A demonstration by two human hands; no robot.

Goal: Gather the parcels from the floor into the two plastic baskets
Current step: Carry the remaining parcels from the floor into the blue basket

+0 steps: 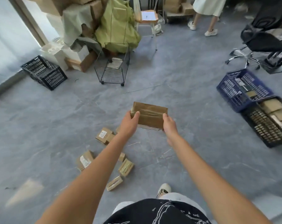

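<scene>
Left hand (pixel 130 122) and right hand (pixel 168 123) grasp opposite ends of a taped parcel (pixel 150 114), held above the floor (pixel 185 94). Loose parcels (pixel 104 135) lie below-left of it; blue basket (pixel 231 91) and black basket (pixel 256 125), touching, stand right of it.

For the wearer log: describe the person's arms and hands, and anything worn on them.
Both arms are bare up to the frame edge: no sleeves show, and no gloves, rings, watch or bands on the left hand or right hand. Fingers are uncovered, without visible markings.
</scene>
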